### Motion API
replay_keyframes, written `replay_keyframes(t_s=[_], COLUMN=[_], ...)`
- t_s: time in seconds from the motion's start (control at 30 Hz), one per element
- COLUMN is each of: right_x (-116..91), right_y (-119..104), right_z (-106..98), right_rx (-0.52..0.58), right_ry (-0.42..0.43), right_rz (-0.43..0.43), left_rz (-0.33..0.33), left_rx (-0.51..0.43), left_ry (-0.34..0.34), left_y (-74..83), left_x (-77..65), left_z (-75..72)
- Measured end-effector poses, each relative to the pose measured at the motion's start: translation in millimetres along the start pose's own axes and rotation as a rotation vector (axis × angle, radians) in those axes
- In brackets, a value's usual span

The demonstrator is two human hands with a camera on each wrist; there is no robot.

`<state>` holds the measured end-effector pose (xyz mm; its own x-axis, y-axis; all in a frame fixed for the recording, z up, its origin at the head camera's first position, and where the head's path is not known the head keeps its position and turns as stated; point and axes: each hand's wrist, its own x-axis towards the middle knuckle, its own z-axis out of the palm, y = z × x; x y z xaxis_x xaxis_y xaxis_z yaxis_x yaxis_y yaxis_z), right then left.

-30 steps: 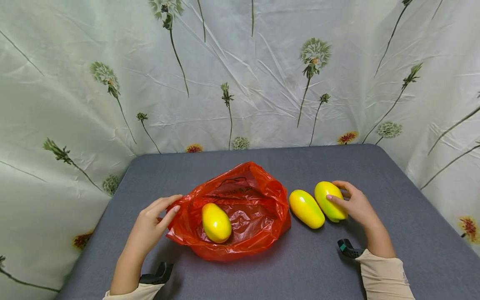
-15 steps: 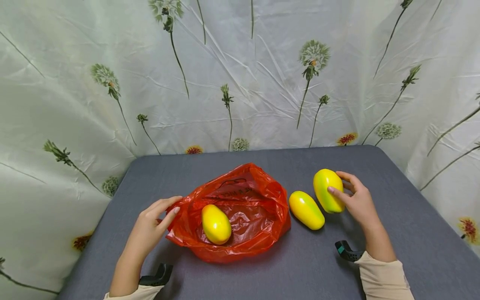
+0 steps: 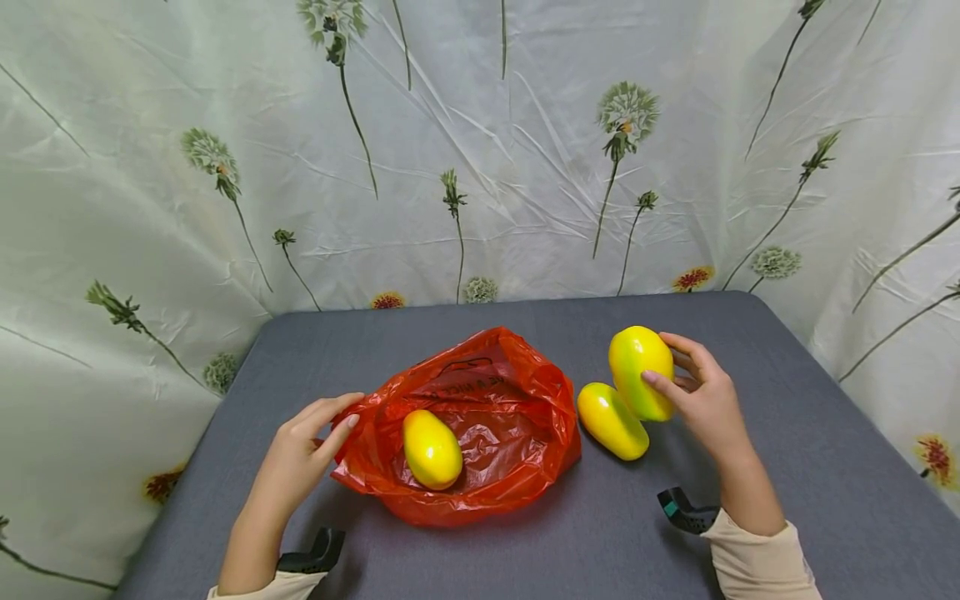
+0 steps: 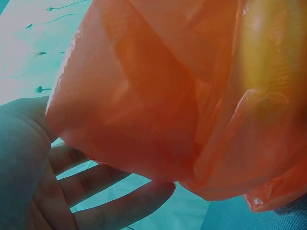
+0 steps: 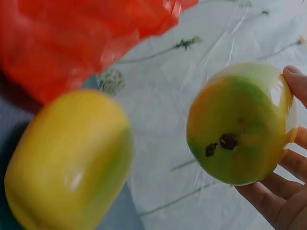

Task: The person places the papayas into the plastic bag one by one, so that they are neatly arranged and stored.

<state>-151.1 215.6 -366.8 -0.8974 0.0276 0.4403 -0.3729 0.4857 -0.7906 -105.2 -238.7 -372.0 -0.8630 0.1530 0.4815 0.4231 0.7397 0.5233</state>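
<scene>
A red plastic bag (image 3: 517, 467) lies with its mouth spread wide, and one yellow mango (image 3: 432, 450) rests inside it. My left hand (image 3: 300, 454) pinches the bag's left rim between thumb and fingers; in the left wrist view the red film (image 4: 129, 110) hides part of the fingers. My right hand (image 3: 705, 400) grips a second yellow-green mango (image 3: 637, 371) by its right side, thumb in front. In the right wrist view this mango (image 5: 235, 129) shows dark spots at its end. A third mango (image 3: 611, 423) lies on the table, just right of the bag.
The grey table (image 3: 525, 558) backs onto a white curtain (image 3: 540, 208) printed with dandelions. Each wrist wears a black device (image 3: 686, 510), with beige sleeves (image 3: 761, 554) behind.
My right hand has lifted its mango off the table and brought it left, partly over the lying mango. The left hand and the bag have stayed in place.
</scene>
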Motion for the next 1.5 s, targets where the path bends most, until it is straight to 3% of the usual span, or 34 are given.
replay_keyframes(t_s=[0.57,0.97,1.23,1.5], right_x=[-3.5,0.4,-2.5,-3.1], right_y=[-40.6,-72.5,-112.4,-89.3], right_z=[30.9,66.5,86.9,133.8], right_rx=[0.110,0.257,0.280,0.275], right_ry=[-0.095,-0.203,-0.310,-0.440], right_rz=[-0.190,-0.243,-0.184,-0.125], left_rz=[0.007,0.012,0.012,0.006], left_rx=[0.003,-0.010,0.002,0.003], left_ry=[0.008,0.007,0.007,0.000], left_y=[-0.9,-1.1,-0.7,-0.4], left_x=[0.0,0.4,0.9,0.6], left_z=[0.2,-0.4,-0.2,-0.1])
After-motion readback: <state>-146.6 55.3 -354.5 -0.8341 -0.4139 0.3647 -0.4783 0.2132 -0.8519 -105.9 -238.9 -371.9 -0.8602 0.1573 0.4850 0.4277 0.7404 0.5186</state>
